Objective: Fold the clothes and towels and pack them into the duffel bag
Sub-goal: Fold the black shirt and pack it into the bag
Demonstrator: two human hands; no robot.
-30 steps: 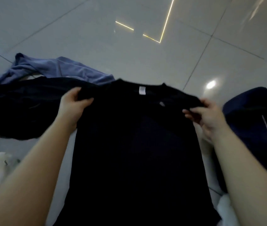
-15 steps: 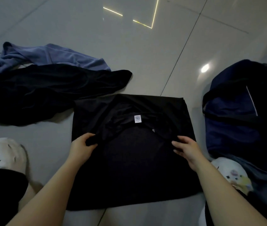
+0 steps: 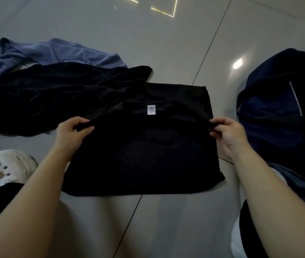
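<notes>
A black T-shirt (image 3: 144, 157) lies folded on the tiled floor in front of me, its white neck label (image 3: 151, 109) facing up. My left hand (image 3: 73, 133) pinches the folded edge at the left shoulder. My right hand (image 3: 228, 135) pinches the same edge at the right shoulder. A dark navy duffel bag (image 3: 282, 116) sits at the right, close to my right hand. Another black garment (image 3: 45, 97) lies crumpled at the left, with a blue towel (image 3: 58, 53) behind it.
Glossy grey floor tiles (image 3: 166, 43) stretch beyond the clothes. My knees in pale printed fabric show at the lower left (image 3: 2, 168) and lower right. More blue cloth lies under the bag at the right edge.
The T-shirt, held up in the air a second ago, now lies folded on the floor. Both hands have shifted outward along the folded top edge and still grip it.
</notes>
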